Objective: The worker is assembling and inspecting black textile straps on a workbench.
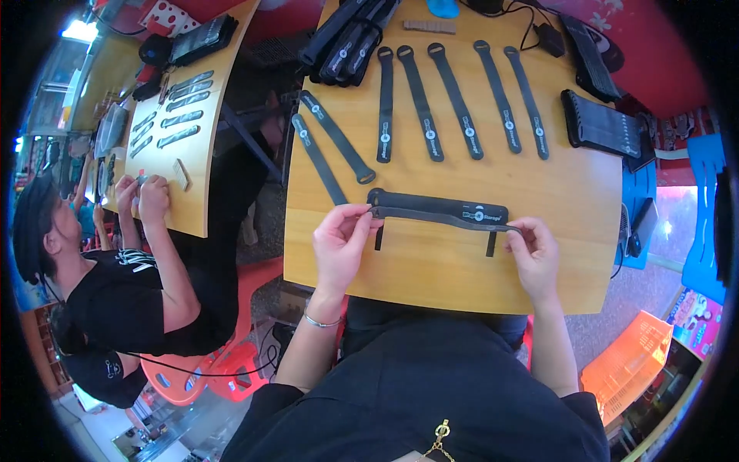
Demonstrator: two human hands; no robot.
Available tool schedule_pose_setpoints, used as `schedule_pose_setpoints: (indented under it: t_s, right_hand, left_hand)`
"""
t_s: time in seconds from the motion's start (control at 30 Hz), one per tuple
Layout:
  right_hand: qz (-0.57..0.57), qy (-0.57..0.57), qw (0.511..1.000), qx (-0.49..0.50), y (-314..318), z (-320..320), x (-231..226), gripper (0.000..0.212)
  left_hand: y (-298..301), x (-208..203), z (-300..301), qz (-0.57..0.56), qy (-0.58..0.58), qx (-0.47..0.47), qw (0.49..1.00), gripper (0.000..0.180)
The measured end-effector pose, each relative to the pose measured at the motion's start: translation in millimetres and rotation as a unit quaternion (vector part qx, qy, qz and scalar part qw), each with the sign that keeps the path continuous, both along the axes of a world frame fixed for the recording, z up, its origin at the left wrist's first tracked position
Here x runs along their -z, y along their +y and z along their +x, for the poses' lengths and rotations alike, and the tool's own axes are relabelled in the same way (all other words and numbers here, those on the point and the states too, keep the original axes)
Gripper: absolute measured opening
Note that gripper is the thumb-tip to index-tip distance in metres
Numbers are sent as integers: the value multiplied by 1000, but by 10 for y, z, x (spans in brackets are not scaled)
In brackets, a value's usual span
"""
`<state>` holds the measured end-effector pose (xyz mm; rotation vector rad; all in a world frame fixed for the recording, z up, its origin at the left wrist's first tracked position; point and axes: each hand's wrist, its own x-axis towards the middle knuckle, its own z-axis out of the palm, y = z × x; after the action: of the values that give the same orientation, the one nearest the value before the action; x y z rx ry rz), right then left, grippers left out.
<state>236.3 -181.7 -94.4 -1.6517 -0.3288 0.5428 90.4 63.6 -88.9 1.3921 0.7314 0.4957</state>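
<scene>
Black strap [433, 216] runs left to right between fingers [359, 223]

1 black strap [443, 219] (outstretched).

A worker at the near edge of a wooden tabletop [566, 292] wears a plain black top [462, 385], its short, loose sleeves [579, 422] ending on the upper arms and its dark cloth softly creased across the chest. A slim silver-toned bracelet [322, 322] circles the wrist above the bare left hand [342, 242]; the right hand [536, 250] and its forearm are bare. At the neckline, a fine gold-toned chain [437, 446] carries a small openwork ornament of matching colour. Dark cloth covers the lap [362, 319] below the tabletop's near edge.
</scene>
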Motion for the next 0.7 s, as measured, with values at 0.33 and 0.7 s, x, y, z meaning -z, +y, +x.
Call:
schedule_pose_setpoints:
  t_s: [0.33,0.7]
  right_hand:
    - [-1,-19,1000,20,61,-31,-48,12]
    - [3,-28,998,47,78,-58,26,10]
  left_hand:
    - [40,61,14,52,37,-9,998,7]
    - [64,146,51,75,66,-23,995,6]
